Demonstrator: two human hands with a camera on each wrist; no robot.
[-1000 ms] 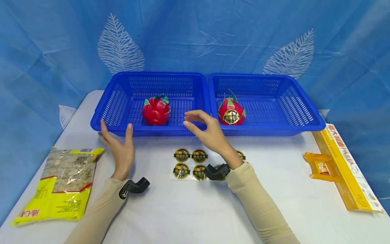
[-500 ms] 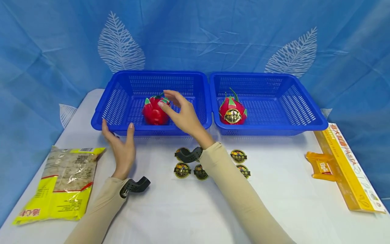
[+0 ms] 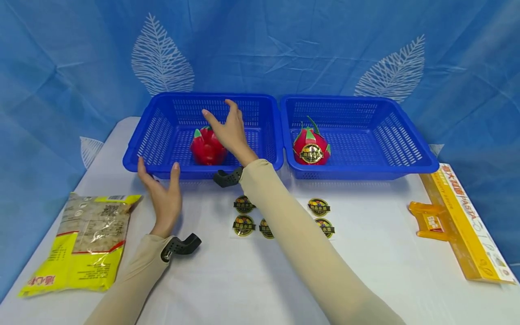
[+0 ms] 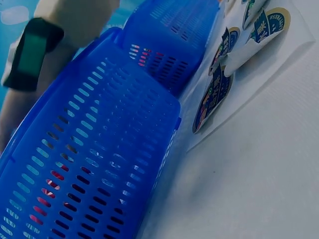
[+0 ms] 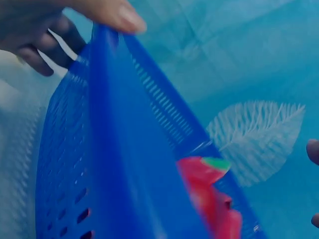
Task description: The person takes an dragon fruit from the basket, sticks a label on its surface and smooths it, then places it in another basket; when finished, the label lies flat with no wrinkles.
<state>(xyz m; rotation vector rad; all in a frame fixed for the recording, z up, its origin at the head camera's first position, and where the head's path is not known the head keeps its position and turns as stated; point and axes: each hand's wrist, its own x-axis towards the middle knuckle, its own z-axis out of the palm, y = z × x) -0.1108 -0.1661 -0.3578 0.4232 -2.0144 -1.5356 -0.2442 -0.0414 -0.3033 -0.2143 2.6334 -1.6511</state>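
My right hand (image 3: 233,128) is over the left blue basket (image 3: 191,173), thumb and index finger spread apart and holding nothing. Just beneath it sits a red dragon fruit (image 3: 206,149), partly covered by the hand. Fingertips (image 5: 314,152) of that hand show at the edge of the right wrist view. My left hand (image 3: 165,198) rests against the basket's front left, fingers spread; in the right wrist view its thumb (image 5: 130,19) lies over the rim, other fingers outside the wall. In the right blue basket (image 3: 365,169), another dragon fruit (image 3: 312,146) bears a round gold-and-black sticker.
A sheet of round stickers (image 3: 244,225) lies before the baskets, partly under my right forearm. On the left is a yellow food bag (image 3: 91,243). A pasta box (image 3: 467,221) and an orange plastic piece (image 3: 430,221) lie at right. A blue cloth hangs behind.
My right hand has moved left and away from me, from between the baskets to over the left dragon fruit, its fingers spreading wider. The left hand has stayed on the basket.
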